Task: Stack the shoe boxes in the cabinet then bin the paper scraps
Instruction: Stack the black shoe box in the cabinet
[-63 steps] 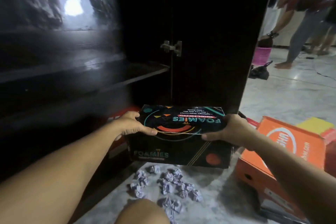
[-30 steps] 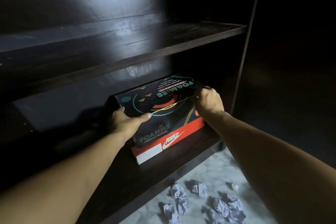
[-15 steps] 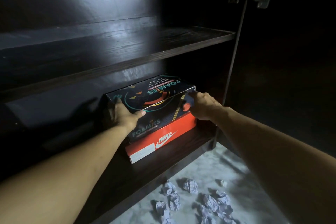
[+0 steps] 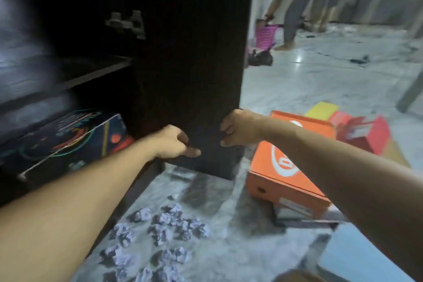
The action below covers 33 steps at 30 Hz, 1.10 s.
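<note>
The black patterned shoe box (image 4: 68,142) sits on the cabinet's lowest shelf at the left, on top of a red box (image 4: 124,143) of which only a sliver shows. My left hand (image 4: 174,144) and my right hand (image 4: 238,128) hover empty in front of the dark open cabinet door (image 4: 194,64), fingers loosely curled. An orange shoe box (image 4: 283,171) lies on the floor to the right, under my right forearm. Several crumpled paper scraps (image 4: 164,231) are scattered on the marble floor below my arms.
Behind the orange box lie a red box (image 4: 364,133) and a yellow one (image 4: 321,110). A pink basket (image 4: 265,36) and two standing people are at the far right. The upper cabinet shelf (image 4: 68,78) is bare.
Both hands have let go of the black box, now left on the red box in the cabinet, and pulled back to the right. The view has swung right toward the floor boxes.
</note>
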{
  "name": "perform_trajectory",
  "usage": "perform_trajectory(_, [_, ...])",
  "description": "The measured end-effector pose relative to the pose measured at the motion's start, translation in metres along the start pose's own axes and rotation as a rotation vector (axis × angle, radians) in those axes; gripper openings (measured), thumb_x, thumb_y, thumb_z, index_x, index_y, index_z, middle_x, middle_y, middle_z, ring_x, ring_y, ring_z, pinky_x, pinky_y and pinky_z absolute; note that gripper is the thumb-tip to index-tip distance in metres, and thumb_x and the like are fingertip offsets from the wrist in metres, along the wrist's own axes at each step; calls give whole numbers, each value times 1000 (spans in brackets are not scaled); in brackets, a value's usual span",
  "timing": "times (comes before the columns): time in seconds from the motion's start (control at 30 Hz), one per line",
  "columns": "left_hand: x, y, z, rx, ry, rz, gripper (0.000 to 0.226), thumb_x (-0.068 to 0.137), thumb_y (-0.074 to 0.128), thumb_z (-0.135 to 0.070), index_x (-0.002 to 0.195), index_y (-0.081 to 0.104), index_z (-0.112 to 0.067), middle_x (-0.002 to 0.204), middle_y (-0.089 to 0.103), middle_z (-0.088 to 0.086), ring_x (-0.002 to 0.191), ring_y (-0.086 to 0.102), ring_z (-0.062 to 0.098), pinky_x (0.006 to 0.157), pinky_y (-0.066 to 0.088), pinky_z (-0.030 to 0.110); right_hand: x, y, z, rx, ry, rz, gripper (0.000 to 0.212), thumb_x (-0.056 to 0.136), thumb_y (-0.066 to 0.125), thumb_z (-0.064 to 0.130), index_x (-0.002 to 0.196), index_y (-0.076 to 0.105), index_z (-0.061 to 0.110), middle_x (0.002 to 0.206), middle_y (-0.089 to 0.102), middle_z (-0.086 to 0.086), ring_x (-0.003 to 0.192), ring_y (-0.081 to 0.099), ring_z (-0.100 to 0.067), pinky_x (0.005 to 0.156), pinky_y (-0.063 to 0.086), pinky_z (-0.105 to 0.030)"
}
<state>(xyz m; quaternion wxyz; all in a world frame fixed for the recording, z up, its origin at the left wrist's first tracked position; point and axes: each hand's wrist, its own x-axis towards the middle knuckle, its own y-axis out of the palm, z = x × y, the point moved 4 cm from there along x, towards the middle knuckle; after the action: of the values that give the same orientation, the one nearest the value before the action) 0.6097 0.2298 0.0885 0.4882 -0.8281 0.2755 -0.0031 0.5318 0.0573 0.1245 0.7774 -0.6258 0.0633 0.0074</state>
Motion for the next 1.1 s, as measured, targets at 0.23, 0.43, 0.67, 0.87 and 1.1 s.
perform_trajectory(0.23, [-38, 117, -174, 149, 385, 272, 72, 67, 81, -53, 126, 63, -16, 122, 64, -1, 111, 60, 18, 103, 44, 34, -174, -6, -136, 117, 335, -37, 40, 83, 74, 35, 118, 67, 17, 113, 70, -3, 105, 64, -22, 91, 47, -29])
perform_trajectory(0.43, [-97, 227, -272, 176, 587, 512, 73, 73, 79, -48, 131, 59, -8, 125, 63, 5, 110, 60, 19, 97, 46, 30, -325, 17, -216, 215, 643, -72, 35, 82, 74, 34, 111, 71, 14, 110, 71, -6, 98, 66, -23, 90, 52, -39])
perform_trajectory(0.67, [-181, 349, -325, 213, 730, 706, 75, 73, 82, -44, 133, 56, -8, 131, 61, 6, 115, 60, 22, 100, 48, 33, -463, 75, -257, 369, 963, -106, 42, 84, 74, 32, 119, 67, 10, 112, 71, -6, 91, 63, -16, 79, 48, -25])
perform_trajectory(0.87, [-207, 408, -330, 298, 842, 464, 64, 79, 75, -24, 138, 51, -14, 139, 51, 6, 125, 50, 25, 100, 45, 39, -516, 166, -251, 401, 1176, -15, 59, 80, 73, 44, 128, 60, 12, 130, 62, -6, 117, 58, -23, 96, 47, -31])
perform_trajectory(1.1, [-203, 432, -323, 368, 923, 355, 46, 90, 56, -10, 136, 52, -13, 144, 44, 1, 131, 40, 25, 103, 41, 39, -506, 249, -213, 510, 1378, 57, 111, 52, 73, 77, 140, 32, 22, 146, 27, -9, 127, 45, -34, 98, 46, -44])
